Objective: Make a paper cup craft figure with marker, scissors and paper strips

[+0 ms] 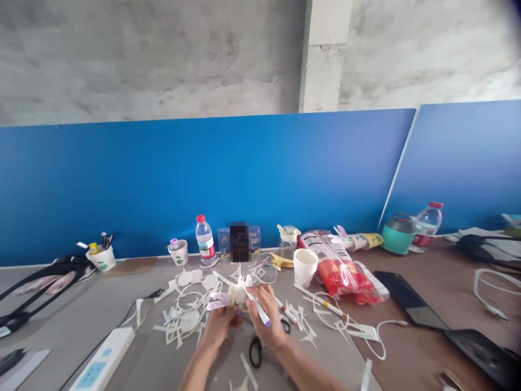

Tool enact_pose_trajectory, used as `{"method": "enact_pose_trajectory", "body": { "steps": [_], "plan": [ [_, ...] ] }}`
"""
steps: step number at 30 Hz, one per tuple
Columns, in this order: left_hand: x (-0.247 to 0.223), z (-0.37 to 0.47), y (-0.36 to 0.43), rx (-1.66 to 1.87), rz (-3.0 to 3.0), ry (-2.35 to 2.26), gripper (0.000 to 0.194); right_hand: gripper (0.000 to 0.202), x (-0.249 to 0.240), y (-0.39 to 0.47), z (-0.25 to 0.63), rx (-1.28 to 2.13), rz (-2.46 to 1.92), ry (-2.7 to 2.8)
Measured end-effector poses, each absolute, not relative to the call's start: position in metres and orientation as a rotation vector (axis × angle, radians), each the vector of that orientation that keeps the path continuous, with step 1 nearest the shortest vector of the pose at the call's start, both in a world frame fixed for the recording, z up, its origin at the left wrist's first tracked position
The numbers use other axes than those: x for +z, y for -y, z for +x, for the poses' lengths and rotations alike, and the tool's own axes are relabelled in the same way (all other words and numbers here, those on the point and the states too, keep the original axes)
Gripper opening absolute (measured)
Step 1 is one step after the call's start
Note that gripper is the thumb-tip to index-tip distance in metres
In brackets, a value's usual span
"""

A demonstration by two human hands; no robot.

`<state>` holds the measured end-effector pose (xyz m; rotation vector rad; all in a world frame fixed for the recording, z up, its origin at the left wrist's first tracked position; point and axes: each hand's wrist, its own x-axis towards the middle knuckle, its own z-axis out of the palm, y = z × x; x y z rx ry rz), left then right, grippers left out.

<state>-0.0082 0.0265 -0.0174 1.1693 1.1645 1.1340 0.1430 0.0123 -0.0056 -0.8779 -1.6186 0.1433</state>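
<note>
My left hand [222,325] is closed around a small white paper-cup craft [239,296] with a pale purple ear-like flap pointing left. In my right hand [267,316] is a white marker [260,311] with a purple end, slanting across in front of the craft. My fingers cover part of the craft, and I cannot make out whether the marker's tip touches it. Just below my hands, black-handled scissors [255,352] lie on the grey table [150,358], partly hidden by my right hand. Cut white paper scraps [189,320] are spread around both hands.
Behind my hands stand a water bottle [205,244], a glass jar [288,241] and a white paper cup [305,267]. A red snack bag [336,266] and a phone [402,296] lie to the right. A power strip [106,358] is at lower left, beneath a blue partition [203,168].
</note>
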Motion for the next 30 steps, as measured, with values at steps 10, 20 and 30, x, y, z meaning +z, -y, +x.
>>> {"method": "enact_pose_trajectory", "body": {
  "steps": [10, 20, 30],
  "plan": [
    [-0.0131, -0.0070, -0.0255, 1.128, 1.158, -1.146, 0.033, 0.020, -0.0035, -0.0123, 0.1472, 0.131, -0.930, 1.610],
    [-0.0130, -0.0062, -0.0263, 1.138, 1.134, -1.172, 0.033, 0.022, -0.0052, -0.0114, 0.1441, 0.183, -0.796, 1.618],
    [-0.0128, -0.0055, -0.0263, 1.120, 1.150, -1.184, 0.034, 0.022, -0.0021, -0.0106, 0.1455, 0.137, -0.834, 1.645]
  ]
}}
